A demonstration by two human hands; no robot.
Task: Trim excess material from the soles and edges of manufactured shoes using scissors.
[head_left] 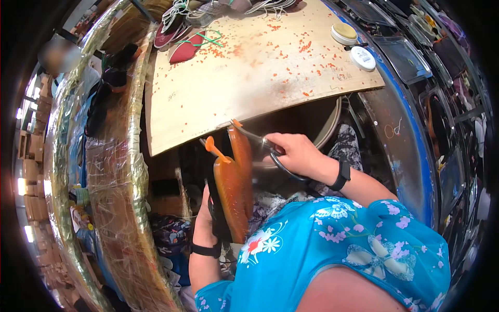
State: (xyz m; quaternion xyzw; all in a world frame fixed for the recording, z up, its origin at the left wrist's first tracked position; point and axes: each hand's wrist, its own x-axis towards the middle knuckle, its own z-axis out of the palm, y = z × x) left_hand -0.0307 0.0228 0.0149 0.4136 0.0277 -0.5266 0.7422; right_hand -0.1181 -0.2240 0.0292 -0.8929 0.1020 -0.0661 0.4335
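A pair of orange shoe soles (pixel 232 195) stands upright in front of me, below the near edge of the board, with black material along the left side. A narrow orange tab (pixel 214 147) sticks out from the tip of the left one. My left hand (pixel 206 205) grips them from the left and behind, its fingers mostly hidden. In my right hand (pixel 297 152) are scissors with dark looped handles (pixel 283 167). Their blades reach left to a small orange tip at the top of the farther sole.
Orange scraps are scattered over the pale wooden board (pixel 208 99). Red fabric pieces (pixel 187 49) and white cords (pixel 174 15) lie at its far left. Two round containers (pixel 344 33) sit at the right. Under the board is a large metal basin (pixel 332 122); black shoes (pixel 117 78) rest on the wrapped left-hand shelf.
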